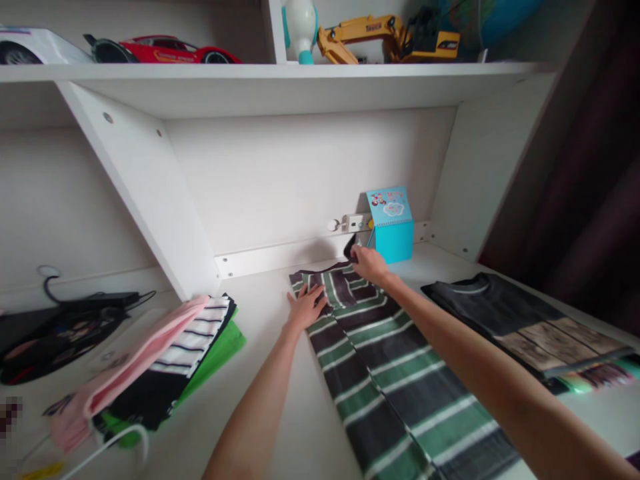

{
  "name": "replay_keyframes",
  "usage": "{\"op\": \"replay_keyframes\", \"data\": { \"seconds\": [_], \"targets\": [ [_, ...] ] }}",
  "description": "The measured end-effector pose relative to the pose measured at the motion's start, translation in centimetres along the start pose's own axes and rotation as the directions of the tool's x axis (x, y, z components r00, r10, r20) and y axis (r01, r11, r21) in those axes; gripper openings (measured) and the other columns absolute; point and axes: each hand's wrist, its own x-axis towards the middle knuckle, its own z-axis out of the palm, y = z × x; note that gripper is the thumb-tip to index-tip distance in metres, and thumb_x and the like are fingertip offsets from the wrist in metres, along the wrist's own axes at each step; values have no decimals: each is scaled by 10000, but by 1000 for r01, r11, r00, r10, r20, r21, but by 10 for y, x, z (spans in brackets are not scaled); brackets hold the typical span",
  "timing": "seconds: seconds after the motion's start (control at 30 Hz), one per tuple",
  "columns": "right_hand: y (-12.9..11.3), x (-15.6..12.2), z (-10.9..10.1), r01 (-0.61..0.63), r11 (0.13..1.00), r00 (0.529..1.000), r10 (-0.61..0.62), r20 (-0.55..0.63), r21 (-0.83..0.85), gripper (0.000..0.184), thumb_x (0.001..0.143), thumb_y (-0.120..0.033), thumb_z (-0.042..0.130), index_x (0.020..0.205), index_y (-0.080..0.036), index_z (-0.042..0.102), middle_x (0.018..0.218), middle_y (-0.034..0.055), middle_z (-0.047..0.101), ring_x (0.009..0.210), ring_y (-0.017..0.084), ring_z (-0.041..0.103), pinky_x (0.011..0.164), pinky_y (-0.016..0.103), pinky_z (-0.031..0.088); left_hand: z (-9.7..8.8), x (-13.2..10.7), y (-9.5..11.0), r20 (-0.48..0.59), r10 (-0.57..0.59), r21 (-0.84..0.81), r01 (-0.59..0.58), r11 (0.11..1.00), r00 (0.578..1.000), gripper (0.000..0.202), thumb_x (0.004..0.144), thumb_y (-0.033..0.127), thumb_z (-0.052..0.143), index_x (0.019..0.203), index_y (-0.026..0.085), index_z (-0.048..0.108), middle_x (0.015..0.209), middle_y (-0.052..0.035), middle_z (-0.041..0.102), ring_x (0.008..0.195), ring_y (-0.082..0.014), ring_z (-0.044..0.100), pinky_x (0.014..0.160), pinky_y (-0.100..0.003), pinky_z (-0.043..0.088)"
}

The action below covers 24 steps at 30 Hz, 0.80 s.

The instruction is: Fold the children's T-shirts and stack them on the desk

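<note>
Two bare forearms reach out from the near edge and angle toward the far wall; the left hand (306, 308) lies spread, its fingers fanned and pressed flat on a green, black and white striped shirt (387, 377), which stretches along the white desktop (260, 353) from near right to far centre; the right hand (367, 263) is raised at the shirt's far end, its fingertips (356, 251) pinching a dark corner of fabric and lifting it off the desktop, just beside a blue printed box (391, 225).

That box stands upright against the far wall, touching a white power strip (353, 223); to the right, well apart from the hands, a dark grey T-shirt (515, 327) lies flat with a patterned band across it; to the left sits a stack of folded clothes, with a pink garment (135, 363) over a black-and-white striped piece (193, 343) and a green one (220, 353) showing beneath; further left lies a black bag (60, 340); above, a white shelf (280, 73) carries a red toy sports car (165, 50) and a yellow toy excavator (380, 37); a dark curtain (565, 167) hangs at far right.
</note>
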Motion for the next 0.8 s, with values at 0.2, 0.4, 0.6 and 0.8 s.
{"op": "replay_keyframes", "data": {
  "seconds": [0.2, 0.4, 0.6, 0.8],
  "targets": [
    [-77, -43, 42, 202, 978, 976, -205, 77, 53, 352, 797, -109, 459, 1143, -168, 486, 1085, 131, 564, 901, 238, 593, 719, 303, 427, 2, 1, -5, 10, -9, 8, 9, 1000, 1000, 397, 902, 408, 259, 1244, 374, 457, 1371, 50, 415, 1339, -259, 174, 994, -658, 116],
    [-26, -90, -1, 303, 942, 938, -322, 130, 146, 390, 817, -305, 519, 1182, -186, 447, 1085, 90, 584, 952, 213, 566, 782, 281, 412, 2, 8, -10, -27, -102, -177, 96, 979, 994, 346, 876, 318, 311, 1118, 341, 557, 1376, 57, 407, 1304, -241, 278, 1035, -608, 60],
    [77, -203, -26, 230, 961, 931, -264, 252, 156, 228, 746, -345, 583, 946, -244, 538, 944, 61, 621, 866, 201, 578, 762, 295, 424, 3, 18, -15, -32, -257, -319, 233, 918, 966, 420, 910, 435, 227, 1227, 291, 463, 1285, -25, 521, 1218, -235, 424, 1057, -550, 71],
    [89, -275, 19, 299, 953, 954, -299, 16, -55, 260, 726, -130, 433, 952, -190, 547, 913, 89, 610, 795, 218, 615, 618, 311, 480, 0, 21, -12, -86, -310, -432, 245, 868, 947, 568, 863, 481, 406, 1372, 292, 238, 1127, -39, 634, 1150, -217, 497, 1040, -524, 150]
  ]
}}
